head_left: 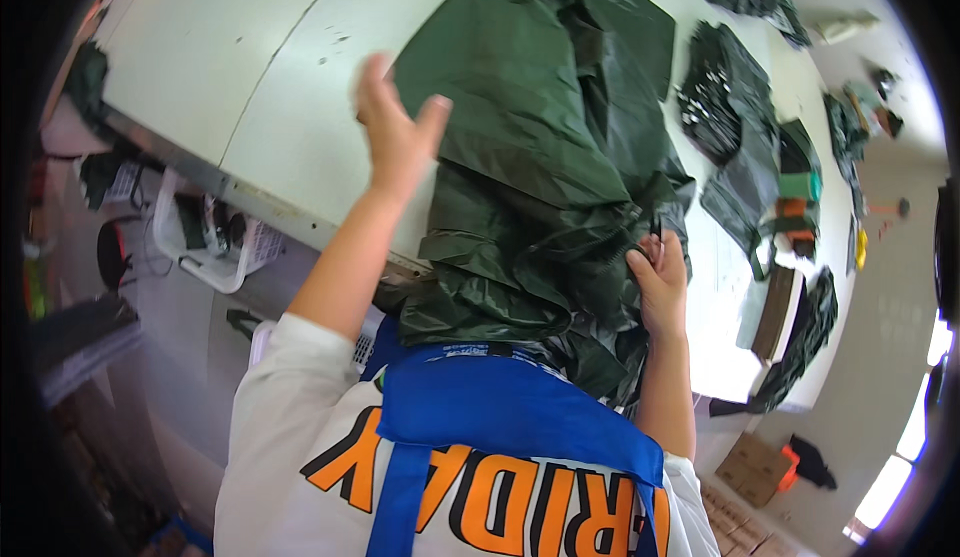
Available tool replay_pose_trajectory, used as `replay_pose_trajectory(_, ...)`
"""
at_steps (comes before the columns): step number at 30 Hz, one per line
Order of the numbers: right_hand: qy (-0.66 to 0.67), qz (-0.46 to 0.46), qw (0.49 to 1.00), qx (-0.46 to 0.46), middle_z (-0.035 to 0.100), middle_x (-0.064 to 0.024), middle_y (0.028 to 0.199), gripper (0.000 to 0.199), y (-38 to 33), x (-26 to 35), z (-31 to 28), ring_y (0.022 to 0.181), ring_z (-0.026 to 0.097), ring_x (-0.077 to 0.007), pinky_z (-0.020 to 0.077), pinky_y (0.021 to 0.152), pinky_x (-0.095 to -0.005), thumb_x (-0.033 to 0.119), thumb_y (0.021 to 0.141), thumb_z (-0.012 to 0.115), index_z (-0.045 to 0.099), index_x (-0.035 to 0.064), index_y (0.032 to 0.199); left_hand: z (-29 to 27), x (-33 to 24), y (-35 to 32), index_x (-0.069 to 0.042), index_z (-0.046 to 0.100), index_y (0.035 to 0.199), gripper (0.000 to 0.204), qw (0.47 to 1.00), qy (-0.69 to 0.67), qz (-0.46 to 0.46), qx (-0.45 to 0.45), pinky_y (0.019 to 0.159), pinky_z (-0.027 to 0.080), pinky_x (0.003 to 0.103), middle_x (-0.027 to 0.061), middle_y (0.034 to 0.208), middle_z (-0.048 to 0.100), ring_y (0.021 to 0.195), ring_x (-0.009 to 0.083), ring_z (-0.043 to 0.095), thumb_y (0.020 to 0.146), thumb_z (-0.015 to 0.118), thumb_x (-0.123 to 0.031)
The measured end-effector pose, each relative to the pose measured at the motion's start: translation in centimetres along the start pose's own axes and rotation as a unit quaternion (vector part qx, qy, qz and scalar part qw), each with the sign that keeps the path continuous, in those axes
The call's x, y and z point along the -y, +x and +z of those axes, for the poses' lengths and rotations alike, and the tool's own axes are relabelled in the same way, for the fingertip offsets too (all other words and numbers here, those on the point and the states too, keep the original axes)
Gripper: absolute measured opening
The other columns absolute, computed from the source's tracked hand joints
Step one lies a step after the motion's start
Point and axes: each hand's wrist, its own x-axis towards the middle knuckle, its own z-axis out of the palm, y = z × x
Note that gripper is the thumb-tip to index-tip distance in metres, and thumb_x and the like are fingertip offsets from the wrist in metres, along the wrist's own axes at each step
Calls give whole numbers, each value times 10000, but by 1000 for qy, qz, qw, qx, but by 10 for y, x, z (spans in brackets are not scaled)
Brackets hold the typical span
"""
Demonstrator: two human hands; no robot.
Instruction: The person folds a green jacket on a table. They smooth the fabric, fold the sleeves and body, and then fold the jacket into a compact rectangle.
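A dark green, shiny garment [530,107] is spread in loose folds over the white table and hangs down over its near edge against my blue apron [470,397]. My left hand [393,142] is raised by the garment's left side, fingers and thumb apart, somewhat blurred, with nothing in it. At the garment's right side, my right hand [662,282] is closed, its fingers bent round a small dark pointed tool [656,228] whose exact kind I cannot make out. Folds of the garment lie right against these fingers.
More dark green garments [735,127] lie along the table's right side, near green and orange spools [798,197]. A brown box-like block [778,314] stands at the right end. Below the white table's [240,67] left edge is a white plastic basket [232,257]. Cardboard boxes [752,467] stand lower right.
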Motion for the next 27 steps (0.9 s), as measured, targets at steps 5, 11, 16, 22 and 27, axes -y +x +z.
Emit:
replay_pose_trajectory(5, 48, 25, 998, -17, 491, 22, 911, 249, -1, 10, 5, 855, 465, -52, 385, 787, -198, 18, 836, 657, 494, 46, 1022, 48, -88, -37, -61, 552, 1202, 489, 827, -159, 223, 490, 1041, 349, 425, 111, 1284, 534, 1242, 317, 452, 764, 720, -202)
replay_pose_trajectory(11, 96, 7, 995, -10, 496, 25, 889, 268, 8, 10, -3, 807, 471, -46, 391, 732, -190, 13, 827, 662, 488, 42, 1030, 83, -114, -24, -90, 556, 1124, 418, 726, -96, 125, 669, 1120, 190, 519, 46, 1155, 611, 1165, 228, 536, 767, 717, -238)
replay_pose_trajectory(16, -35, -11, 999, 12, 495, 19, 773, 256, 28, 17, -7, 699, 435, -53, 385, 656, -207, 37, 795, 669, 499, 26, 986, 81, -96, -26, -128, 570, 1043, 272, 711, -147, 41, 686, 1132, 4, 566, -27, 985, 634, 1007, 152, 599, 796, 684, -125)
replay_pose_trajectory(22, -105, -45, 991, 75, 511, -15, 697, 263, 36, 31, -7, 660, 435, -68, 381, 597, -227, 43, 767, 674, 495, 26, 960, 75, -98, -29, -94, 598, 851, 78, 741, -161, 6, 652, 1145, 67, 532, -41, 813, 630, 794, 123, 611, 821, 669, -83)
replay_pose_trajectory(27, -118, -46, 986, 113, 516, -23, 690, 271, 39, 33, -7, 637, 437, -78, 382, 592, -233, 33, 770, 667, 485, 29, 970, 69, -105, -27, -78, 616, 819, 58, 738, -189, -19, 647, 1145, 104, 508, -38, 774, 626, 766, 123, 610, 818, 673, -82)
